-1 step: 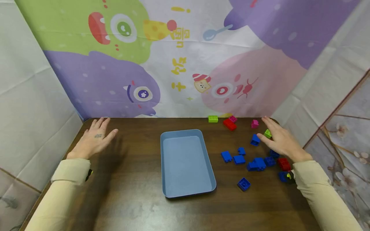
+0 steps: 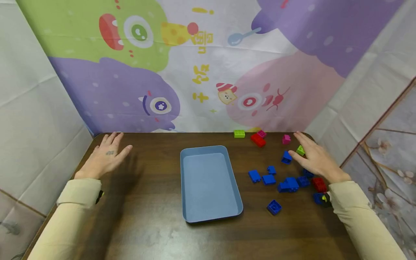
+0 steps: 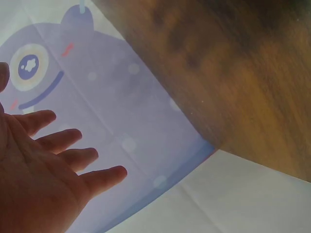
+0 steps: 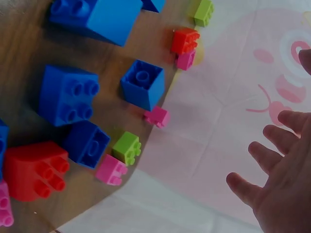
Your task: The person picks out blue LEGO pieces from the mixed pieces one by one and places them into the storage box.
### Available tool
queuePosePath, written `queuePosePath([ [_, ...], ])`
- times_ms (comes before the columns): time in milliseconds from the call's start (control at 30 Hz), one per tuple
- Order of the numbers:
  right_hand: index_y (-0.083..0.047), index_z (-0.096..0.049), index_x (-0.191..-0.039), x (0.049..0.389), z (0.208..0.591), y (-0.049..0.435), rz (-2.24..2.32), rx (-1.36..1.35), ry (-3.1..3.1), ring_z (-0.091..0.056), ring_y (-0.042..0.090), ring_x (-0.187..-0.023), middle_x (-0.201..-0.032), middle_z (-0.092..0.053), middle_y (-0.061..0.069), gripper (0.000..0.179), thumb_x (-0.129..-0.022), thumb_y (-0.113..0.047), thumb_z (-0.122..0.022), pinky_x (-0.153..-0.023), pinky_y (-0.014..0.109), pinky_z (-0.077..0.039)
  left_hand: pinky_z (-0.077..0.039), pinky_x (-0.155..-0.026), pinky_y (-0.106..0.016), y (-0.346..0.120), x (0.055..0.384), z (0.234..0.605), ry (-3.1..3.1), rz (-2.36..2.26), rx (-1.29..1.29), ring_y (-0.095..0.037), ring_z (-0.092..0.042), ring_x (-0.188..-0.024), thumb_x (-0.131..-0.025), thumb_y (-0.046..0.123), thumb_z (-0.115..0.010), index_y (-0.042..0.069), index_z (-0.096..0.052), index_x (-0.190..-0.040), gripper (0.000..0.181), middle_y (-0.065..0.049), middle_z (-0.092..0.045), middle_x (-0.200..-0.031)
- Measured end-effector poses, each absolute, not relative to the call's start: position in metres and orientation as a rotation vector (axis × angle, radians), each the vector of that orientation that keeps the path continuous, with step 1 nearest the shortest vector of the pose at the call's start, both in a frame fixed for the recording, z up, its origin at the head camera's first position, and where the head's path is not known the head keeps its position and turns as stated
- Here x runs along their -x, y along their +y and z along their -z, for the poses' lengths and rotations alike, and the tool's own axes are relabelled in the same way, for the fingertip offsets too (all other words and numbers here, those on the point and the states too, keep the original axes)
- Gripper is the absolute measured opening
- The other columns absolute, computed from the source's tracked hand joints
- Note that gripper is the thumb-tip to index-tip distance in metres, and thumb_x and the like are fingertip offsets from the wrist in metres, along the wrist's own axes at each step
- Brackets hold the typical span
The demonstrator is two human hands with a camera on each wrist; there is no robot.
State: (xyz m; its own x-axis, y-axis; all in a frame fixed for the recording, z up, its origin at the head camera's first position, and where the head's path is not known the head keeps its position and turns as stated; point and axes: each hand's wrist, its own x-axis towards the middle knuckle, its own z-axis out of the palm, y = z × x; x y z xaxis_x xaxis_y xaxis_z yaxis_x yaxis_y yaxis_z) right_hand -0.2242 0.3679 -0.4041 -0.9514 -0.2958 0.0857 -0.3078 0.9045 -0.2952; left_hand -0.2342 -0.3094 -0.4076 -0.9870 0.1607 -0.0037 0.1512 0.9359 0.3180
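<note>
My left hand [image 2: 103, 158] hovers palm down over the table's left side, fingers straight and spread, holding nothing. In the left wrist view its fingers [image 3: 104, 180] stretch out in front of the backdrop. On the other side my right hand [image 2: 316, 159] is held above scattered toy building bricks, its fingers extended and touching none that I can see. Closest to it are a blue brick [image 2: 286, 157] and a lime green brick [image 2: 300, 150]. A red brick [image 4: 36, 170] and a pink brick [image 4: 111, 170] show in the right wrist view. My right hand and wrist hide some bricks in the head view.
A shallow grey-blue tray [image 2: 211, 187] stands mid-table with nothing in it. Several blue bricks [image 2: 288, 185] lie right of it. A lime brick [image 2: 239, 134] and a red brick [image 2: 258, 140] sit near the back edge. A printed cloth [image 2: 201, 119] hangs behind the table [image 2: 156, 231].
</note>
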Motion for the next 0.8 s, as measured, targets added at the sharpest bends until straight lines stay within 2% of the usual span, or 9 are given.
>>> queuePosePath([
  [233,-0.006,-0.018,-0.164,0.212,0.405,0.372,-0.521,-0.475,-3.025,-0.025,0.053,-0.148,-0.167,-0.02,0.025,0.08,-0.104,-0.047,-0.052,-0.113,0.073,-0.024,-0.017,-0.112,-0.078,-0.303,0.236,0.408,3.023,-0.519,-0.27,-0.059,-0.011,-0.148,-0.106,0.06,-0.029,-0.007,-0.021,-0.158,0.084,-0.037,-0.018,-0.16],
  [333,-0.006,-0.02,-0.163,0.206,0.402,0.371,-0.53,-0.48,-3.029,-0.028,0.054,-0.146,-0.165,-0.023,0.027,0.079,-0.104,-0.047,-0.052,-0.111,0.075,-0.025,-0.02,-0.114,-0.074,-0.296,0.237,0.407,2.987,-0.536,-0.309,-0.058,-0.017,-0.147,-0.107,0.056,-0.031,-0.007,-0.023,-0.157,0.081,-0.037,-0.022,-0.159],
  [400,-0.007,-0.022,-0.163,0.203,0.399,0.368,-0.524,-0.483,-3.036,-0.031,0.054,-0.144,-0.164,-0.026,0.027,0.078,-0.104,-0.047,-0.053,-0.111,0.075,-0.027,-0.027,-0.113,-0.07,-0.288,0.237,0.408,2.962,-0.586,-0.373,-0.056,-0.029,-0.143,-0.108,0.051,-0.036,-0.007,-0.03,-0.154,0.074,-0.037,-0.032,-0.155],
  [467,-0.007,-0.024,-0.162,0.201,0.397,0.363,-0.51,-0.494,-3.046,-0.034,0.055,-0.142,-0.162,-0.03,0.028,0.076,-0.104,-0.047,-0.054,-0.11,0.074,-0.029,-0.041,-0.107,-0.064,-0.278,0.238,0.412,2.889,-0.686,-0.444,-0.05,-0.049,-0.132,-0.108,0.044,-0.042,-0.007,-0.039,-0.149,0.065,-0.034,-0.047,-0.145],
  [567,-0.004,-0.033,-0.158,0.202,0.4,0.352,-0.503,-0.572,-3.022,-0.041,0.051,-0.139,-0.157,-0.039,0.028,0.072,-0.103,-0.042,-0.058,-0.109,0.07,-0.034,-0.057,-0.087,-0.051,-0.259,0.237,0.419,2.625,-0.916,-0.491,-0.038,-0.07,-0.103,-0.107,0.035,-0.05,-0.007,-0.045,-0.143,0.055,-0.03,-0.062,-0.128],
  [667,-0.002,-0.042,-0.152,0.205,0.407,0.336,-0.513,-0.682,-3.004,-0.052,0.046,-0.132,-0.147,-0.053,0.026,0.065,-0.101,-0.036,-0.063,-0.106,0.065,-0.042,-0.061,-0.071,-0.042,-0.238,0.235,0.428,2.319,-1.071,-0.426,-0.031,-0.074,-0.086,-0.106,0.031,-0.053,-0.008,-0.038,-0.147,0.059,-0.028,-0.065,-0.12],
  [800,-0.001,-0.049,-0.147,0.206,0.42,0.315,-0.527,-0.775,-3.03,-0.061,0.041,-0.122,-0.136,-0.062,0.023,0.061,-0.099,-0.032,-0.068,-0.101,0.06,-0.049,-0.062,-0.071,-0.041,-0.21,0.232,0.442,2.118,-1.179,-0.372,-0.033,-0.075,-0.084,-0.105,0.027,-0.056,-0.007,-0.017,-0.156,0.073,-0.03,-0.065,-0.117],
])
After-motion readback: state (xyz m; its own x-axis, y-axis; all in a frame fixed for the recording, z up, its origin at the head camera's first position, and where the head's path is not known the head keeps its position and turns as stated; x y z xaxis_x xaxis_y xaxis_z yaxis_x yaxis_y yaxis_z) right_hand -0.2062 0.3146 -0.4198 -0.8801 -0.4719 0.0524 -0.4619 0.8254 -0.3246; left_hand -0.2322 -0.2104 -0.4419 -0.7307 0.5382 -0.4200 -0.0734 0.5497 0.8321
